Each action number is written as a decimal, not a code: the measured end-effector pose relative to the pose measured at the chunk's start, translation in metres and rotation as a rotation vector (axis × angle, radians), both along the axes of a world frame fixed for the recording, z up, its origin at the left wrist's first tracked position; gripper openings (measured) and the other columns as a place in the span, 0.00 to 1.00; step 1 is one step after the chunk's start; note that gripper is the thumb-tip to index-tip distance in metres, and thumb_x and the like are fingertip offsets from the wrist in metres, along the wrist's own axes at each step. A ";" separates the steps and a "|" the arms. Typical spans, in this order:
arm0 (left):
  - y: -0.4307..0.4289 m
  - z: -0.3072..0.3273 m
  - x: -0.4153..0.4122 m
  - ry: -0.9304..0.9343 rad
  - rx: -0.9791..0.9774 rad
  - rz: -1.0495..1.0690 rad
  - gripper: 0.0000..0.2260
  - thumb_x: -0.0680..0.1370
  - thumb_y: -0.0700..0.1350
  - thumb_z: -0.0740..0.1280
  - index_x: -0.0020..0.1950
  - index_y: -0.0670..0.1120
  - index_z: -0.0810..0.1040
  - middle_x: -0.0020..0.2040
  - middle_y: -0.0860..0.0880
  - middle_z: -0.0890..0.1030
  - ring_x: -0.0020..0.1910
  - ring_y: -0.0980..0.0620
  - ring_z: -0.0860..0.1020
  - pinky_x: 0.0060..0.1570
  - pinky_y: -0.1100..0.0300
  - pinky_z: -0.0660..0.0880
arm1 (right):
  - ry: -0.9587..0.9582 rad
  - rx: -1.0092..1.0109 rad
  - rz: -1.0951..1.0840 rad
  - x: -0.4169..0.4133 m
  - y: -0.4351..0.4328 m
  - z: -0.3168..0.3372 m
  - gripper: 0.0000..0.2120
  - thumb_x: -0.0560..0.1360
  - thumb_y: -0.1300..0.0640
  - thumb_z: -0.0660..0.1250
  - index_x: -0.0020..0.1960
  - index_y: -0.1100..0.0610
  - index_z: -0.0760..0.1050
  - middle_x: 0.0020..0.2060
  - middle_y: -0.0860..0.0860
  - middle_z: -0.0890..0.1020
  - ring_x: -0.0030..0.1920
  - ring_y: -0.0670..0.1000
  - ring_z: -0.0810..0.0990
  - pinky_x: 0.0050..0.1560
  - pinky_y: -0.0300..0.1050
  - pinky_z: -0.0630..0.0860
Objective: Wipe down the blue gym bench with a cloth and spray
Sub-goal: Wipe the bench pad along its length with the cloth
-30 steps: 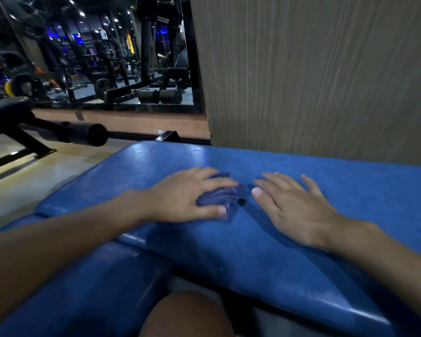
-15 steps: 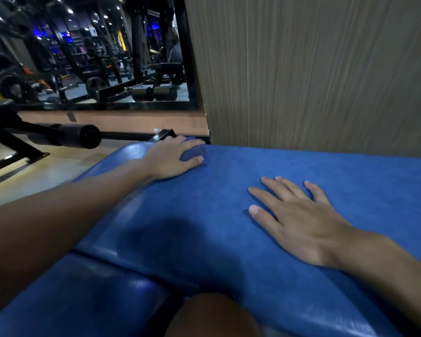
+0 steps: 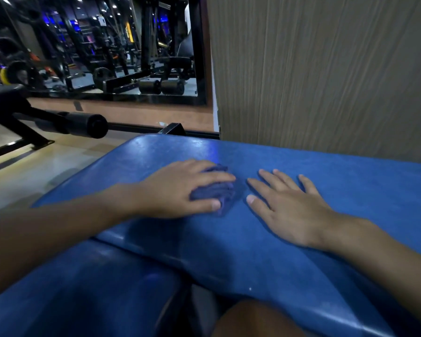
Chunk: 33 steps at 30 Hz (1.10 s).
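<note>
Blue bench pad fills the lower frame, no readable writing on it. Bunched blue cloth at its centre, pressed flat under left hand, fingers curled loosely over it. Right hand just beside at 3 o'clock, palm down, fingers spread, holding nothing (mirror at 11 o'clock).

left hand: palm down, fingers curled over a bunched cloth, pressing | right hand: flat, fingers spread, empty | forearms: both extended forward, hands near each other, apart

Blue bench, dark blue cloth, grey-brown streaked wall panel, black roller pad
</note>
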<state>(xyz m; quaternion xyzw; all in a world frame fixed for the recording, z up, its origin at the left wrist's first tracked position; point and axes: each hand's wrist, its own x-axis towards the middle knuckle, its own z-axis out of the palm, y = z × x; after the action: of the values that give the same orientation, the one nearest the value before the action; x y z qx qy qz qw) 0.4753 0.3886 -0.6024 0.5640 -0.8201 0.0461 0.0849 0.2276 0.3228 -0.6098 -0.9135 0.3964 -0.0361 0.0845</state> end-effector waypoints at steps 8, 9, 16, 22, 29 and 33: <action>-0.131 0.012 0.092 0.020 0.027 0.413 0.29 0.74 0.72 0.51 0.69 0.59 0.68 0.62 0.46 0.77 0.62 0.40 0.75 0.62 0.43 0.69 | -0.006 -0.031 0.011 -0.001 -0.006 -0.012 0.34 0.72 0.32 0.32 0.76 0.39 0.44 0.78 0.40 0.44 0.77 0.44 0.38 0.75 0.60 0.39; -0.136 0.012 0.094 0.015 0.028 0.434 0.27 0.75 0.70 0.51 0.68 0.59 0.69 0.62 0.46 0.77 0.61 0.39 0.75 0.62 0.43 0.70 | -0.004 -0.026 0.008 0.000 -0.006 -0.012 0.34 0.72 0.32 0.32 0.76 0.39 0.44 0.78 0.40 0.44 0.77 0.44 0.38 0.75 0.60 0.38; -0.054 0.003 0.045 -0.011 -0.026 0.283 0.24 0.79 0.63 0.57 0.74 0.60 0.66 0.70 0.48 0.72 0.66 0.43 0.71 0.66 0.47 0.67 | -0.031 -0.009 0.008 0.000 -0.005 -0.011 0.34 0.72 0.32 0.33 0.76 0.39 0.47 0.78 0.41 0.46 0.77 0.45 0.40 0.75 0.60 0.38; 0.061 0.002 -0.017 -0.008 -0.065 -0.113 0.24 0.78 0.64 0.60 0.73 0.60 0.68 0.67 0.51 0.73 0.62 0.50 0.73 0.59 0.59 0.66 | -0.219 0.033 -0.079 0.009 -0.007 0.000 0.23 0.78 0.39 0.44 0.62 0.44 0.72 0.69 0.43 0.70 0.74 0.48 0.60 0.74 0.61 0.48; 0.000 0.002 0.027 -0.005 -0.009 -0.027 0.25 0.77 0.67 0.58 0.73 0.62 0.64 0.71 0.51 0.71 0.65 0.51 0.70 0.65 0.59 0.63 | -0.022 -0.007 0.028 0.031 0.000 -0.008 0.32 0.76 0.36 0.37 0.77 0.43 0.50 0.79 0.42 0.48 0.78 0.46 0.42 0.75 0.59 0.39; -0.076 0.004 0.094 0.007 -0.017 0.235 0.28 0.75 0.71 0.53 0.73 0.63 0.63 0.68 0.48 0.73 0.66 0.45 0.72 0.66 0.46 0.69 | -0.026 -0.039 0.034 0.030 -0.003 -0.012 0.34 0.72 0.35 0.32 0.77 0.41 0.46 0.78 0.41 0.44 0.77 0.44 0.39 0.75 0.59 0.38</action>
<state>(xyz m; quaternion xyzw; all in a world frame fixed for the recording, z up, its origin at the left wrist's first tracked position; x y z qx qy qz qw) 0.5691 0.3130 -0.5983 0.6557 -0.7476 0.0609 0.0865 0.2577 0.3200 -0.6220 -0.9210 0.3788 -0.0543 0.0723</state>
